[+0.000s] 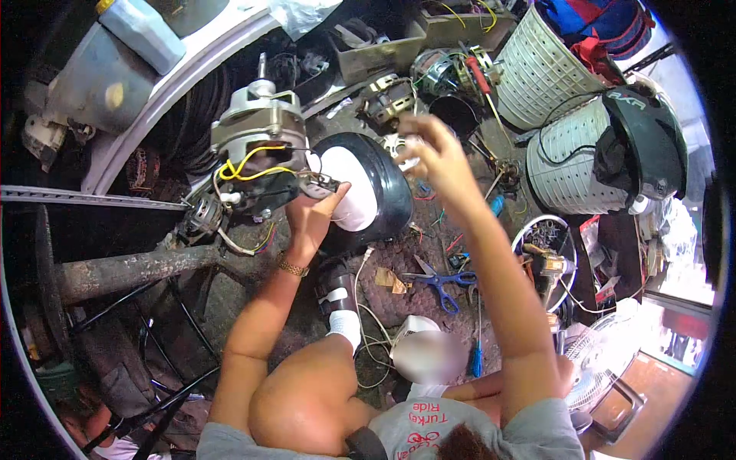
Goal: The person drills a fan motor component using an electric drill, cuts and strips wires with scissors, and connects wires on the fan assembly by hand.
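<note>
My left hand [313, 218], with a bracelet on its wrist, is closed round a small metal part [320, 186] beside an electric motor [261, 126]. Yellow wires [253, 166] loop across the front of that motor, and its shaft points up. Just right of this hand sits a round black housing [395, 192] with a white oval face [351, 188]. My right hand [433, 157] is raised above the right side of the housing, its fingers apart and slightly blurred, with nothing visible in them.
Blue-handled scissors [445, 285] and a blue screwdriver [478, 356] lie on the floor [391, 307]. Perforated white tubs [567, 172] stand at the right, near a fan [602, 353]. More motors [437, 70] and a red-handled screwdriver [478, 75] are at the back. A metal pipe [138, 272] extends at left.
</note>
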